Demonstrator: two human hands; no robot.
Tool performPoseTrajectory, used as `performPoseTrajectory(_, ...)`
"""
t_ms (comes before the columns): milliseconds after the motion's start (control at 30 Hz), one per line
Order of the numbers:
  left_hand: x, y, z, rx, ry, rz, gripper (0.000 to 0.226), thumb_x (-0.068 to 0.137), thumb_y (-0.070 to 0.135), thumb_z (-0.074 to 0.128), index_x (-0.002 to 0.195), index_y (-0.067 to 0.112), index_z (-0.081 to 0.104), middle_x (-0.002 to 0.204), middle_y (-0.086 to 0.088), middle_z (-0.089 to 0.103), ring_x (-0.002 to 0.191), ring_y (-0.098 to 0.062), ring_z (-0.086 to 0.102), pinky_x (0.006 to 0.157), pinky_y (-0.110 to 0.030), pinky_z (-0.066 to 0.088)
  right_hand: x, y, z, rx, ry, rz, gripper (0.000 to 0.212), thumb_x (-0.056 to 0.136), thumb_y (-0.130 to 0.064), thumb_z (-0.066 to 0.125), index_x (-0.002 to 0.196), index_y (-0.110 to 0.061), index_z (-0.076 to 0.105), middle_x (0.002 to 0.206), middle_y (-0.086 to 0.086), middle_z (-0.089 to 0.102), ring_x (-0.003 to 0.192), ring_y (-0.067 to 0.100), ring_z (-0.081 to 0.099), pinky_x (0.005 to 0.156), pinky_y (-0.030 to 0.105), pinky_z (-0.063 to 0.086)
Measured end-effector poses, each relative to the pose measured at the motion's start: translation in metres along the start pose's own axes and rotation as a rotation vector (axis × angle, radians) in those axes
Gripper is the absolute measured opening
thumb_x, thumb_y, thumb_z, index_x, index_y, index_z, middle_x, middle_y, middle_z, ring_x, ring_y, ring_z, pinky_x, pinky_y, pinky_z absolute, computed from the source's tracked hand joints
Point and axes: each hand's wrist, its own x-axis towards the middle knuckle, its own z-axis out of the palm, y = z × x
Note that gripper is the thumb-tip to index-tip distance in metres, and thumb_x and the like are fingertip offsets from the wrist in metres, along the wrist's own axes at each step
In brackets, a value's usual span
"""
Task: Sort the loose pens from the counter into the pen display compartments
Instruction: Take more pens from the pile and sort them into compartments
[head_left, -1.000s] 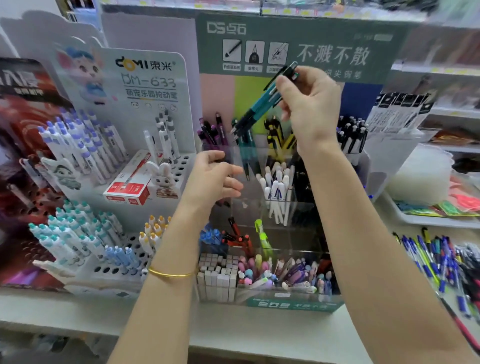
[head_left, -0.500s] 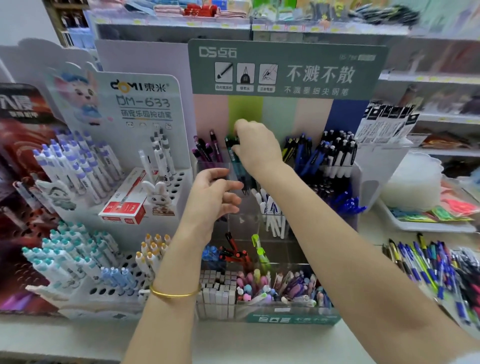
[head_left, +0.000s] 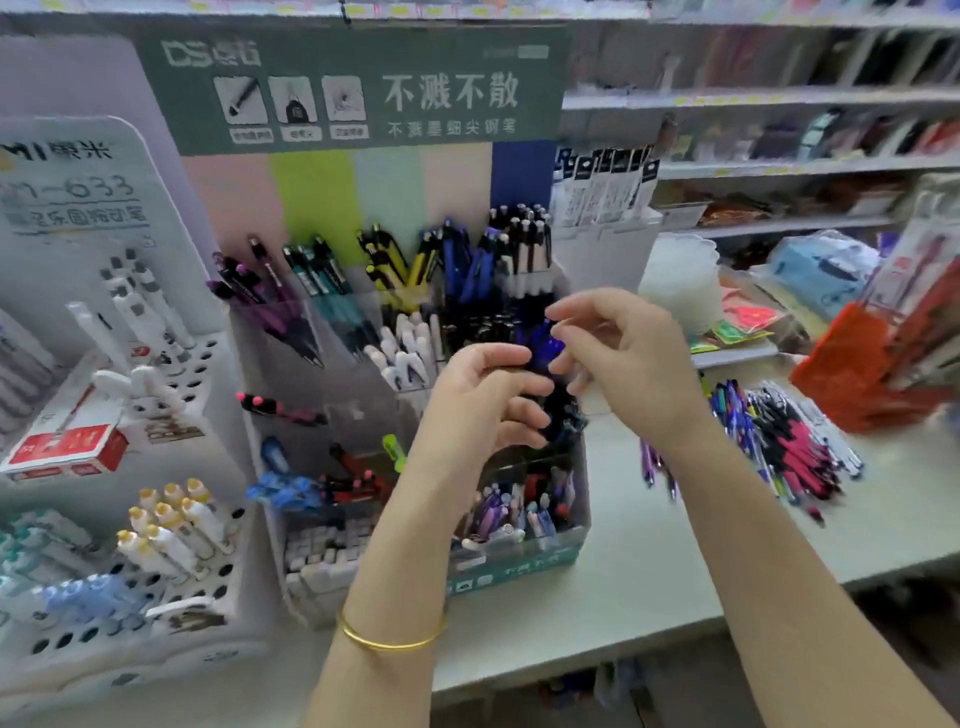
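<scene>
The tiered pen display (head_left: 519, 566) stands on the counter, its clear compartments holding pens grouped by colour. Teal pens (head_left: 322, 280) sit in a back compartment between purple and yellow ones. A pile of loose pens (head_left: 779, 436) lies on the counter to the display's right. My left hand (head_left: 478, 410) hovers in front of the display's middle tier, fingers loosely curled, and I see nothing in it. My right hand (head_left: 628, 364) is just to its right at the display's right edge, fingers relaxed and holding nothing. The two hands nearly touch.
A white peg-hole pen rack (head_left: 171, 519) with a red box (head_left: 67, 447) stands left of the display. At the right are a stack of white containers (head_left: 680, 280) and an orange-red item (head_left: 852, 364). Shelves run behind. The pale counter (head_left: 623, 571) ends at a front edge.
My right hand lowered the teal pen into the teal compartment, let go, and drew back down to the right. My view has swung right. My left hand stayed near the middle tier.
</scene>
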Motion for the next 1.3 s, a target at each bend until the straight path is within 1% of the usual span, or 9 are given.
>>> performPoseTrajectory(267, 0.035, -0.125, 0.132, 0.209, -0.200, -0.283, 0.020, 0.091, -0.006, 0.046, 0.095, 0.013, 0.052, 0.080, -0.008, 0.062, 0.051, -0.010, 0.058, 0.048, -0.024, 0.050, -0.060, 0.154, -0.137, -0.112, 0.159, 0.411, 0.027, 0.091, 0.000, 0.053, 0.087, -0.025, 0.063, 0.081, 0.004, 0.064, 0.055, 0.012, 0.064, 0.044, 0.026, 0.047)
performPoseTrajectory(467, 0.104, -0.228, 0.186, 0.596, 0.127, -0.234, 0.026, 0.089, -0.002, 0.051, 0.074, 0.019, 0.052, 0.078, -0.003, 0.053, 0.079, -0.025, 0.053, 0.080, -0.042, 0.052, -0.049, 0.272, -0.200, -0.138, 0.099, 0.587, 0.021, 0.091, 0.002, 0.050, 0.093, -0.015, 0.063, 0.075, 0.003, 0.064, 0.052, 0.011, 0.062, 0.045, 0.032, 0.049)
performPoseTrajectory(533, 0.130, -0.259, 0.200, 0.860, 0.273, -0.277, 0.014, 0.089, 0.008, 0.056, 0.102, 0.008, 0.060, 0.106, -0.011, 0.057, 0.103, -0.032, 0.052, 0.091, -0.038, 0.044, -0.039, 0.303, -0.213, -0.149, 0.024, 0.647, 0.019, 0.093, 0.002, 0.050, 0.094, -0.014, 0.062, 0.073, 0.000, 0.062, 0.046, 0.005, 0.059, 0.041, 0.028, 0.047)
performPoseTrajectory(667, 0.166, -0.304, 0.224, 1.229, 0.313, -0.351, 0.061, 0.089, 0.029, 0.062, 0.140, 0.008, 0.035, 0.137, -0.017, 0.039, 0.124, -0.035, 0.037, 0.098, -0.043, 0.037, -0.025, 0.343, -0.233, -0.242, -0.175, 0.714, 0.016, 0.093, -0.003, 0.053, 0.092, -0.017, 0.059, 0.076, 0.001, 0.063, 0.049, 0.009, 0.060, 0.042, 0.021, 0.042)
performPoseTrajectory(833, 0.195, -0.326, 0.237, 1.491, 0.282, -0.253, 0.073, 0.094, 0.035, 0.055, 0.153, 0.019, 0.017, 0.140, -0.015, 0.036, 0.122, -0.034, 0.037, 0.098, -0.042, 0.038, -0.018, 0.359, -0.234, -0.553, -0.597, 0.686, 0.013, 0.089, -0.024, 0.063, 0.081, -0.014, 0.060, 0.073, 0.003, 0.067, 0.068, 0.020, 0.067, 0.065, 0.035, 0.054)
performPoseTrajectory(933, 0.205, -0.330, 0.235, 1.536, 0.238, -0.218, 0.068, 0.096, 0.032, 0.054, 0.153, 0.020, 0.019, 0.134, -0.016, 0.039, 0.115, -0.034, 0.040, 0.093, -0.040, 0.040, -0.028, 0.365, -0.217, -0.772, -0.792, 0.621, 0.033, 0.088, -0.035, 0.063, 0.069, -0.013, 0.046, 0.073, 0.002, 0.053, 0.073, 0.025, 0.055, 0.054, 0.028, 0.038)
performPoseTrajectory(1100, 0.212, -0.327, 0.231, 1.479, 0.249, -0.259, 0.067, 0.094, 0.027, 0.056, 0.151, 0.019, 0.022, 0.129, -0.016, 0.040, 0.115, -0.033, 0.040, 0.091, -0.041, 0.044, -0.034, 0.375, -0.206, -0.778, -0.815, 0.612, 0.029, 0.087, -0.015, 0.055, 0.067, -0.015, 0.034, 0.065, -0.001, 0.039, 0.067, 0.024, 0.048, 0.045, 0.025, 0.025)
performPoseTrajectory(1200, 0.210, -0.326, 0.227, 1.452, 0.272, -0.260, 0.068, 0.093, 0.023, 0.057, 0.151, 0.019, 0.022, 0.127, -0.016, 0.041, 0.113, -0.034, 0.040, 0.090, -0.041, 0.044, -0.020, 0.370, -0.219, -0.661, -0.803, 0.665, 0.023, 0.086, -0.021, 0.061, 0.070, -0.013, 0.046, 0.070, 0.007, 0.060, 0.061, 0.023, 0.054, 0.052, 0.025, 0.039)
performPoseTrajectory(1300, 0.210, -0.324, 0.226, 1.439, 0.253, -0.252, 0.070, 0.091, 0.021, 0.058, 0.152, 0.019, 0.022, 0.127, -0.017, 0.041, 0.113, -0.035, 0.039, 0.091, -0.041, 0.043, 0.005, 0.372, -0.218, -0.416, -0.587, 0.727, 0.024, 0.088, -0.022, 0.064, 0.070, -0.009, 0.053, 0.070, 0.013, 0.068, 0.057, 0.020, 0.067, 0.063, 0.034, 0.057)
